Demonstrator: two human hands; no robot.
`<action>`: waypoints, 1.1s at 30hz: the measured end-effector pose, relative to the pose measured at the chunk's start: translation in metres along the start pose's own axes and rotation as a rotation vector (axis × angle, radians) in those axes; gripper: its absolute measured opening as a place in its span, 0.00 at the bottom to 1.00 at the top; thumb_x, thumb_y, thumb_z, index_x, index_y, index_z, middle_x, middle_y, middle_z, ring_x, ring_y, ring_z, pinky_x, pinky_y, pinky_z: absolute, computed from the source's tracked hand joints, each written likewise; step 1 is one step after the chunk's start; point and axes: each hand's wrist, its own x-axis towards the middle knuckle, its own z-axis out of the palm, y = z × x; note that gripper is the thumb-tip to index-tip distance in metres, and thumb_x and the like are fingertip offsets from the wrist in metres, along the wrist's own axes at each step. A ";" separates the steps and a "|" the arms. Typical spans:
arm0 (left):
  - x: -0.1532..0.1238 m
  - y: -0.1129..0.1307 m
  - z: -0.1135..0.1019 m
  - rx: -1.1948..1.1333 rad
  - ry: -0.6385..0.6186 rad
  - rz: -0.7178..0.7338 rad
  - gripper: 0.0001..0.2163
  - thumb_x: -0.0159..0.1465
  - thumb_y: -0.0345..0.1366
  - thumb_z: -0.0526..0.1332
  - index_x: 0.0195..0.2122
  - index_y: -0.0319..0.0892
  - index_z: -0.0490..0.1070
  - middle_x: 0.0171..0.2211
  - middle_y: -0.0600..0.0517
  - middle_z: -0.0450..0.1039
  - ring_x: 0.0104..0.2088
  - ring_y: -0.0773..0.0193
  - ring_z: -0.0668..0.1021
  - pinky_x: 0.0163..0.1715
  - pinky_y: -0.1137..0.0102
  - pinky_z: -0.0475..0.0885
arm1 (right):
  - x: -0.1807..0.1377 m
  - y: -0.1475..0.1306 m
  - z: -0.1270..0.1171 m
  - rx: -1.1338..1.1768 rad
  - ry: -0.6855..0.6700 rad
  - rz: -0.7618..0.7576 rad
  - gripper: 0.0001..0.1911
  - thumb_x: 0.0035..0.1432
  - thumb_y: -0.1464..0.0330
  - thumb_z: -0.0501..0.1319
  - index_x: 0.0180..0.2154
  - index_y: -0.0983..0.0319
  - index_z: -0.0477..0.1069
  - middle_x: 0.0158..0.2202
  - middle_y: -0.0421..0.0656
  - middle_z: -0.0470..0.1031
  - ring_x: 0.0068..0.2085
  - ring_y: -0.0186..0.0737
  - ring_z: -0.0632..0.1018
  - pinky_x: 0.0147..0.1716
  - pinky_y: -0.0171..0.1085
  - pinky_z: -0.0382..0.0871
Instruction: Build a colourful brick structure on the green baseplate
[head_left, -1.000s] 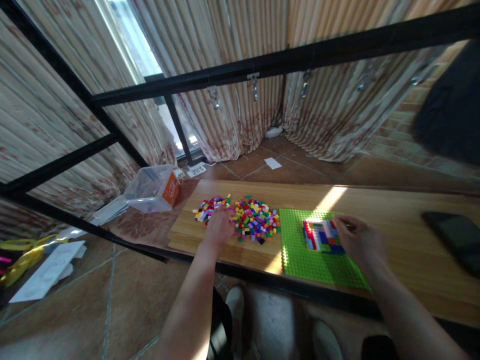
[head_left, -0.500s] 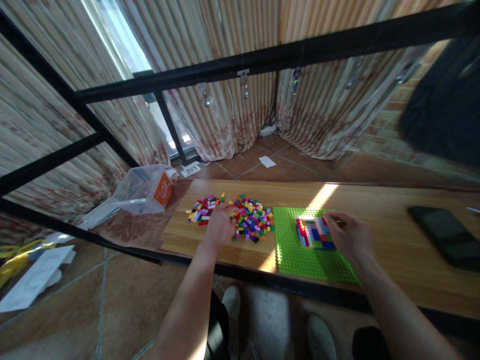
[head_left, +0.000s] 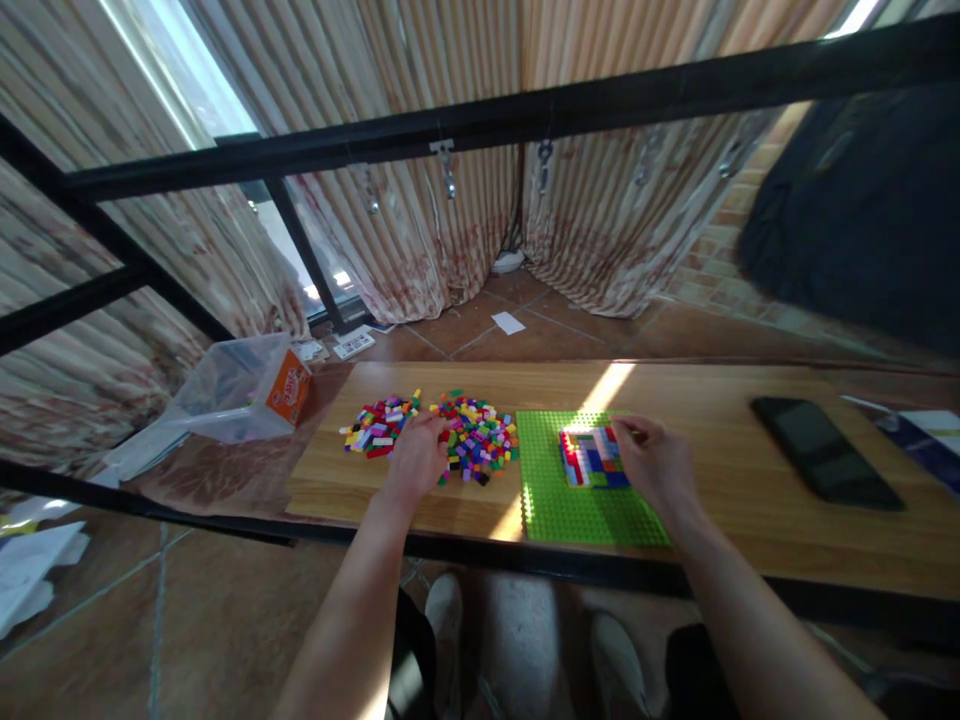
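A heap of small coloured toy bricks (head_left: 480, 435) lies on the wooden table. My left hand (head_left: 417, 452) rests over the heap, fingers stretched out and touching bricks; none is visibly gripped. To the right, a green studded baseplate (head_left: 551, 510) carries a low block of joined bricks (head_left: 592, 460) in red, white, blue and green. My right hand (head_left: 654, 462) is at the right edge of this block, thumb and fingertips pinched together. What sits between those fingertips is too small to make out, and the hand covers part of the block and baseplate.
A dark phone or tablet (head_left: 825, 450) lies on the wooden table (head_left: 720, 400) at the right. A clear plastic box (head_left: 232, 390) with an orange label stands beyond the left end. A black metal bar (head_left: 480, 118) crosses above, in front of curtains (head_left: 457, 240).
The view has turned to the right, so everything sits further left in the picture. Both hands keep about the same places, the left at the heap, the right at the brick block.
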 end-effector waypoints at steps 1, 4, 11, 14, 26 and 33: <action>0.000 0.000 0.000 0.006 0.002 -0.002 0.14 0.55 0.23 0.57 0.41 0.41 0.75 0.44 0.45 0.73 0.49 0.56 0.74 0.55 0.63 0.67 | 0.000 -0.002 -0.001 0.007 0.005 0.003 0.18 0.56 0.61 0.54 0.34 0.63 0.79 0.33 0.49 0.80 0.30 0.43 0.77 0.31 0.39 0.68; 0.001 0.002 -0.002 0.023 -0.002 -0.015 0.11 0.55 0.24 0.58 0.37 0.40 0.73 0.41 0.45 0.74 0.46 0.55 0.75 0.51 0.63 0.69 | -0.001 -0.007 -0.002 0.034 0.020 0.006 0.18 0.55 0.61 0.54 0.34 0.64 0.79 0.33 0.49 0.80 0.30 0.42 0.76 0.31 0.39 0.68; 0.003 0.006 -0.005 0.008 -0.025 -0.097 0.07 0.58 0.29 0.59 0.37 0.41 0.71 0.37 0.47 0.76 0.42 0.55 0.77 0.46 0.64 0.70 | 0.000 -0.005 -0.003 0.067 0.043 0.003 0.18 0.56 0.60 0.54 0.33 0.64 0.79 0.32 0.49 0.80 0.30 0.43 0.77 0.32 0.39 0.67; 0.005 0.008 -0.008 -0.068 -0.006 -0.170 0.06 0.60 0.32 0.58 0.38 0.41 0.71 0.35 0.48 0.77 0.38 0.57 0.78 0.42 0.65 0.71 | 0.000 -0.004 -0.004 0.084 0.064 0.008 0.18 0.56 0.60 0.55 0.34 0.64 0.79 0.32 0.49 0.80 0.30 0.43 0.77 0.33 0.39 0.68; 0.005 0.009 -0.003 -0.244 0.043 -0.147 0.13 0.62 0.34 0.54 0.44 0.41 0.75 0.37 0.49 0.80 0.36 0.60 0.79 0.38 0.69 0.72 | -0.002 -0.010 -0.002 0.174 0.050 0.019 0.16 0.56 0.60 0.56 0.33 0.63 0.79 0.33 0.48 0.80 0.30 0.41 0.76 0.32 0.38 0.68; 0.005 0.015 -0.009 -0.218 0.030 -0.186 0.16 0.62 0.31 0.52 0.45 0.41 0.77 0.38 0.48 0.80 0.34 0.60 0.79 0.38 0.69 0.71 | -0.003 -0.010 -0.002 0.135 0.047 -0.014 0.16 0.57 0.61 0.56 0.32 0.63 0.79 0.33 0.48 0.80 0.30 0.40 0.76 0.32 0.37 0.68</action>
